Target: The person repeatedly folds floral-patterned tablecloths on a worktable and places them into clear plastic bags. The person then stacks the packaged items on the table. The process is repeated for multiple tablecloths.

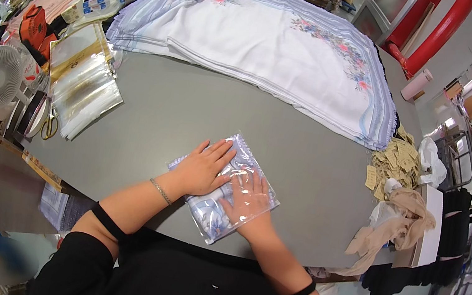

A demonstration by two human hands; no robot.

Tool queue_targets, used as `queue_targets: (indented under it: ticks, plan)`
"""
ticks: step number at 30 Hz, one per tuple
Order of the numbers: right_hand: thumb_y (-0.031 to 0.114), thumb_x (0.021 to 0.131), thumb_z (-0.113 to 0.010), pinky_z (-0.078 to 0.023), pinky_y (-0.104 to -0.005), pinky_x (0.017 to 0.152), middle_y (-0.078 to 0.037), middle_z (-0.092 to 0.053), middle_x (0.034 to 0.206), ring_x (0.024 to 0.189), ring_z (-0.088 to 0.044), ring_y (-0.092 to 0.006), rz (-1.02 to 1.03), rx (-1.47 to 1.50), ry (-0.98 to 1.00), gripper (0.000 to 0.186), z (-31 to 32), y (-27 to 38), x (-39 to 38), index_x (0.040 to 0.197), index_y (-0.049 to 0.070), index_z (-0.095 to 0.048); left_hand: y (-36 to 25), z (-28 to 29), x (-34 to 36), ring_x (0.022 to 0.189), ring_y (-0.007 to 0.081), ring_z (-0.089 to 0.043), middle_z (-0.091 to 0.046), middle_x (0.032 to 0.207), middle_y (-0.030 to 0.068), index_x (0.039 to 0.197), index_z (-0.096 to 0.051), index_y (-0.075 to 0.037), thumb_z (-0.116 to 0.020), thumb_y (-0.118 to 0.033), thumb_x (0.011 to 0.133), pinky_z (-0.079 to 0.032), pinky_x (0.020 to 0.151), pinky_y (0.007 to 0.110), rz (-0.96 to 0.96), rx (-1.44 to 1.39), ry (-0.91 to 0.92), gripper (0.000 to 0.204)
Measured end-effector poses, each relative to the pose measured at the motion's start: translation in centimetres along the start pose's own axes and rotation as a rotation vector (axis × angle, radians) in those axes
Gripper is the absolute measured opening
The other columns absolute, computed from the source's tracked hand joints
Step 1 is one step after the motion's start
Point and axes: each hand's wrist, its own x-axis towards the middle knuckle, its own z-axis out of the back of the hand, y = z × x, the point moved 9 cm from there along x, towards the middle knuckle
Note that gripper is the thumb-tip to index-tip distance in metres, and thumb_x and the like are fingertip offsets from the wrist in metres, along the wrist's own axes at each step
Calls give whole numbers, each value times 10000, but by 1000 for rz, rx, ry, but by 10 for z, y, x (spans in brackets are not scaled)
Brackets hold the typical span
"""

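A folded pale-blue patterned scarf (208,215) lies inside a clear plastic bag (267,201) near the front edge of the table. My left hand (201,170) rests flat on top of the bag, fingers stretched out toward its far corner. Beneath the clear film my right hand (249,195) is inside the bag, with its fingers spread on the scarf. Behind them, across the far side of the table, is a wide stack of white scarves (254,43) with blue borders and printed flowers.
Flat empty plastic bags (86,86) lie at the left, beside scissors (49,126) and a white fan (0,77). Beige tags (399,162) are heaped at the right, near crumpled beige fabric (396,223). A pink bottle (417,84) stands at the far right.
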Motion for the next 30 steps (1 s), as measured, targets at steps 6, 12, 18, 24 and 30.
queue_targets:
  ticks: [6,12,18,24,30]
  plan:
    - [371,790,-678,-304,-538,1067,-247,-407,1404,1315,-354,-432,-7,-56,93,661,2,2,-24,1299,-14,-505,-3,9,1,1406,302,-276,-317,1502,178,1420,-378,-34,-462,-437,934,-190,1143,498,-8,75,-6,637]
    - [371,780,-679,-265,-584,1074,-282,-365,1414,1333,-306,-462,-46,-43,111,686,6,7,-29,1301,-36,-496,-34,-3,-2,1406,272,-284,-348,1493,147,1411,-392,-24,-471,-431,924,-173,1149,494,-129,-11,31,640]
    - [443,754,-686,-225,-599,1086,-248,-342,1439,1360,-265,-450,27,-113,113,747,-3,-4,-11,1320,-5,-493,-34,7,2,1407,291,-278,-353,1492,144,1417,-400,-59,-480,-473,907,-160,1140,535,-139,25,9,662]
    - [544,736,-671,-191,-579,1114,-194,-364,1450,1365,-277,-417,-57,-90,234,798,-5,-13,-21,1337,45,-507,-35,4,4,1405,321,-277,-337,1496,162,1419,-398,-71,-494,-465,906,-165,1123,566,-84,29,23,653]
    - [287,742,-720,-319,-520,1067,-227,-372,1426,1302,-367,-425,36,-15,82,685,11,-8,-13,1315,-9,-488,-44,-1,6,1417,286,-258,-317,1509,151,1439,-354,-58,-492,-439,913,-165,1138,535,-81,24,3,664]
